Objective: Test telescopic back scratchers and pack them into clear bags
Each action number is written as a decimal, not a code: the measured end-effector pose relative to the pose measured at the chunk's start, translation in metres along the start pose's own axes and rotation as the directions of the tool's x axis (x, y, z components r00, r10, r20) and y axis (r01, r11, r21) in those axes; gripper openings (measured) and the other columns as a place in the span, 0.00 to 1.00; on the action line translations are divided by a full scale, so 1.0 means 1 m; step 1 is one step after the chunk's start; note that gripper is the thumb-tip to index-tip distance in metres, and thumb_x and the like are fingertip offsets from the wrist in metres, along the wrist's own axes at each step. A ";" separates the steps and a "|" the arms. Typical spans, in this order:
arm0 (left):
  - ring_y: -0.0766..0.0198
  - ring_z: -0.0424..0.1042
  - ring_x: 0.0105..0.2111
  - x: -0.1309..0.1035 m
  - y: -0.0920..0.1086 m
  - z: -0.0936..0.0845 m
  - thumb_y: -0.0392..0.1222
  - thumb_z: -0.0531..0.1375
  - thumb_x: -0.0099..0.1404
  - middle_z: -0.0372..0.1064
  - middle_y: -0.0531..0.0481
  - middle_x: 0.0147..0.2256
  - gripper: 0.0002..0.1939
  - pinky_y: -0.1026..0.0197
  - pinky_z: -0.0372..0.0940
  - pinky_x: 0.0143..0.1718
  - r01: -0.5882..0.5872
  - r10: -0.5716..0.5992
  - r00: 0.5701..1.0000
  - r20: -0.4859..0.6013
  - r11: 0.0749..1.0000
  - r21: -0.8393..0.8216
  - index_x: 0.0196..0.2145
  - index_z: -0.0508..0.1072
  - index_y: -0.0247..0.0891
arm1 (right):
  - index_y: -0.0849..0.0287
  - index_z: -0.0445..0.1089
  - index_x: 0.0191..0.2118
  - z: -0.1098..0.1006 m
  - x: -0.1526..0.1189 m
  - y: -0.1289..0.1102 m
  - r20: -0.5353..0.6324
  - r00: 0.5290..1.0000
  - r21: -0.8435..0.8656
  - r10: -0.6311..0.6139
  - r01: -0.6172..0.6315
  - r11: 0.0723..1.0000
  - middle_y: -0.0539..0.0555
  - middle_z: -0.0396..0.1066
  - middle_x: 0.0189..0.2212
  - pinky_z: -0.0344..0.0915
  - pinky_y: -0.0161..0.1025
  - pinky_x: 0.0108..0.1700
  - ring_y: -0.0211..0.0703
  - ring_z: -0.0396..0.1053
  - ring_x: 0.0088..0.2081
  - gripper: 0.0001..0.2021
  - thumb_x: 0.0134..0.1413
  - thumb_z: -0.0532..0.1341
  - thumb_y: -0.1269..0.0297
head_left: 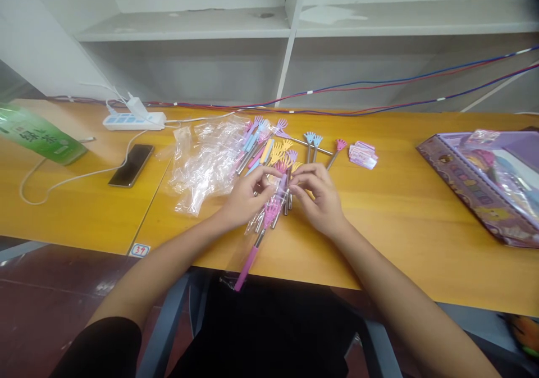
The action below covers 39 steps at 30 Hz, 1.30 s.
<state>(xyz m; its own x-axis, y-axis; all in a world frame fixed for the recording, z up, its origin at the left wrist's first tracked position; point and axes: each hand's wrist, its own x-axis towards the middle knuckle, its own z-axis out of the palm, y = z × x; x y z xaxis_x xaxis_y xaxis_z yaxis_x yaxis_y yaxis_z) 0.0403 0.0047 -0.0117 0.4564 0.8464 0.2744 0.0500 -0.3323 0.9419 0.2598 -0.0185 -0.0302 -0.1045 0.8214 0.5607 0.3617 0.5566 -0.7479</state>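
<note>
A pink telescopic back scratcher (250,265) with a hand-shaped head lies slanted in a clear plastic bag (242,243), its handle end past the table's front edge. My left hand (248,195) pinches the upper end of this bag. Opposite it, my right hand (318,198) has curled fingers, with thumb and fingertips closed at the bag's upper right edge; the exact contact is partly hidden. Under and behind my fingers is a pile of back scratchers (278,152) in yellow, blue, purple and pink with metal rods.
Clear plastic bags (202,164) are heaped left of the pile. Small printed cards (362,155) lie to its right. A purple display box (484,198) stands far right. At left are a phone (131,165), a power strip (135,121), a white cable and a green package (40,133).
</note>
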 end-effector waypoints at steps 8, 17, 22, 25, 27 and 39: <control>0.62 0.74 0.41 -0.004 -0.002 0.005 0.32 0.56 0.75 0.73 0.47 0.49 0.20 0.56 0.70 0.44 -0.241 0.222 0.967 0.123 0.956 0.167 0.60 0.72 0.48 | 0.49 0.64 0.45 0.006 -0.003 -0.001 0.008 0.942 0.483 0.336 -0.298 0.823 0.44 0.71 0.28 0.70 0.37 0.22 0.37 0.68 0.20 0.15 0.67 0.68 0.49; 0.54 0.74 0.56 -0.002 0.007 -0.001 0.30 0.55 0.71 0.73 0.43 0.63 0.31 0.55 0.71 0.51 -0.014 -0.009 0.992 0.126 0.984 0.179 0.69 0.70 0.47 | 0.54 0.72 0.37 -0.055 0.035 0.057 -0.348 0.870 0.119 0.349 -0.329 0.937 0.50 0.71 0.33 0.72 0.42 0.44 0.42 0.73 0.35 0.04 0.61 0.64 0.60; 0.54 0.75 0.55 -0.002 0.001 0.000 0.36 0.60 0.72 0.72 0.42 0.65 0.26 0.50 0.72 0.54 0.058 -0.063 0.994 0.088 0.997 0.053 0.66 0.74 0.47 | 0.59 0.76 0.43 -0.139 0.051 0.112 -0.360 0.850 -0.564 0.385 -0.527 0.636 0.62 0.72 0.46 0.61 0.52 0.62 0.54 0.68 0.53 0.08 0.61 0.64 0.62; 0.53 0.77 0.53 -0.002 -0.001 -0.001 0.39 0.62 0.73 0.72 0.42 0.64 0.24 0.47 0.74 0.53 0.119 -0.115 0.990 0.087 0.992 -0.051 0.64 0.76 0.48 | 0.63 0.74 0.46 -0.164 0.039 0.129 -0.368 0.802 -0.578 0.471 -0.594 0.560 0.66 0.72 0.44 0.59 0.53 0.61 0.59 0.63 0.57 0.16 0.57 0.70 0.57; 0.51 0.78 0.52 -0.002 -0.001 -0.002 0.41 0.63 0.73 0.74 0.42 0.63 0.22 0.45 0.75 0.52 0.163 -0.153 0.985 0.084 0.978 -0.128 0.62 0.78 0.49 | 0.61 0.74 0.44 -0.171 0.030 0.135 -0.339 0.793 -0.562 0.506 -0.602 0.567 0.64 0.72 0.41 0.59 0.49 0.59 0.57 0.63 0.56 0.18 0.53 0.74 0.58; 0.39 0.67 0.68 0.002 -0.002 -0.002 0.50 0.62 0.70 0.75 0.38 0.63 0.22 0.38 0.66 0.64 0.301 -0.253 0.953 0.167 0.733 -0.610 0.56 0.83 0.39 | 0.58 0.69 0.38 -0.173 0.035 0.133 -0.582 0.695 -0.298 0.423 -0.666 0.683 0.54 0.72 0.35 0.62 0.43 0.41 0.41 0.65 0.33 0.06 0.60 0.67 0.68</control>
<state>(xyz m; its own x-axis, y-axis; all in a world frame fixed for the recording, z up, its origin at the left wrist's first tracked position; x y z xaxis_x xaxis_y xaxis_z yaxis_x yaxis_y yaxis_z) 0.0396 0.0077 -0.0129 0.5707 0.8211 -0.0089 -0.3675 0.2651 0.8915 0.4644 0.0625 -0.0490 0.6194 0.7336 0.2795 0.5932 -0.2041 -0.7788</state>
